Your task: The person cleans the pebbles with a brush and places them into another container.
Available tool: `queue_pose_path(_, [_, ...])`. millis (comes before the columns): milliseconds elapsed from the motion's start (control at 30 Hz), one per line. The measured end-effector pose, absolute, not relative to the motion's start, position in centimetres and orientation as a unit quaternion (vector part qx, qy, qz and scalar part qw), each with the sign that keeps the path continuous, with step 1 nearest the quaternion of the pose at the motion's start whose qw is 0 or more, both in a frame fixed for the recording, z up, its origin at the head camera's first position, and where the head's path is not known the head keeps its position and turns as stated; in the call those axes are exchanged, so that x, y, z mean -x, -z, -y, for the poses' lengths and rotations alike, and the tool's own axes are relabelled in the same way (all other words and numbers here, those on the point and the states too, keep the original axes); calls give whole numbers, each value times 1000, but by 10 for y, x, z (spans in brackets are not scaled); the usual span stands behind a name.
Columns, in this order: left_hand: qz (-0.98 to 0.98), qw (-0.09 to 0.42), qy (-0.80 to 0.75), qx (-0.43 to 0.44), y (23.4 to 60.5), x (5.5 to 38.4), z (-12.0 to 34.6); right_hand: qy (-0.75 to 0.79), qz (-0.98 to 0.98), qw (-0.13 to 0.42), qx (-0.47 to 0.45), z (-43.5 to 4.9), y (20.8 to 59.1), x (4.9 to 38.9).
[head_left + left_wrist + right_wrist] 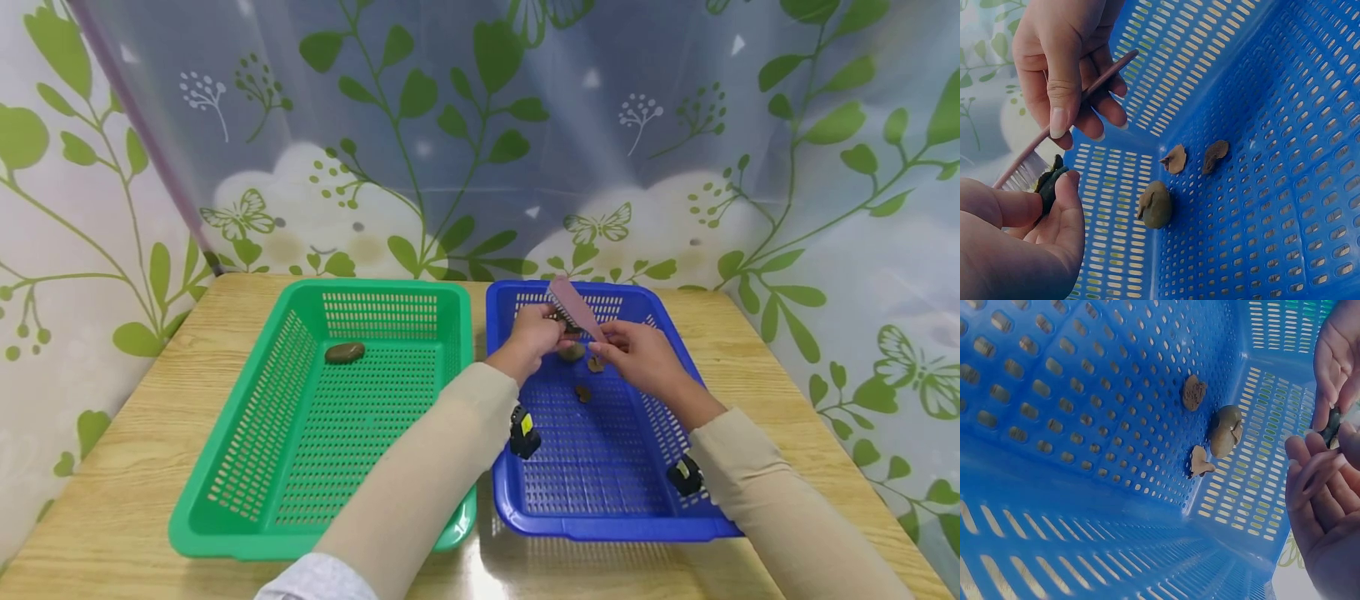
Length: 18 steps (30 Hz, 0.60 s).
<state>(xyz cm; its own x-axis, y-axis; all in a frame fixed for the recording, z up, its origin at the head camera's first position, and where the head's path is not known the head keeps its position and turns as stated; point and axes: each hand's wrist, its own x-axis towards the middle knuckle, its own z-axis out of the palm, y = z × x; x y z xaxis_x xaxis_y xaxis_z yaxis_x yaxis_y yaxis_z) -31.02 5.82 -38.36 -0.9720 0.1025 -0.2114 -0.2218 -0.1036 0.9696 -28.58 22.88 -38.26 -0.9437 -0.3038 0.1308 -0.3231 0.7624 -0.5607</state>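
My right hand [643, 357] grips the handle of a pink brush [576, 308] with pale bristles, above the far part of the blue basket [600, 527]. A small dark green, stone-like piece [1049, 187] is pinched in my left hand [534, 335]; its exact kind is unclear. In the left wrist view the bristles [1025, 174] lie against it. Below, in the basket, lie an olive stone [1159, 206] with a brown flake on it, a tan curled piece [1176, 159] and a rough brown piece [1215, 156], both like dried mushroom.
A green basket [247, 546] stands to the left of the blue one, with a smooth brown stone [345, 352] near its far left corner. Both stand on a wooden table [135, 467]. A leaf-patterned cloth [465, 100] hangs behind.
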Motion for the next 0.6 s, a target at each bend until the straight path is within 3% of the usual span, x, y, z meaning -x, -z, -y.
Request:
queue_pose_path(200, [-670, 103, -733, 46, 383, 310, -58, -310, 936, -11, -170, -229, 381, 286])
queue_pose_path(600, [-662, 104, -740, 48, 382, 309, -58, -285, 947, 17, -144, -230, 381, 285])
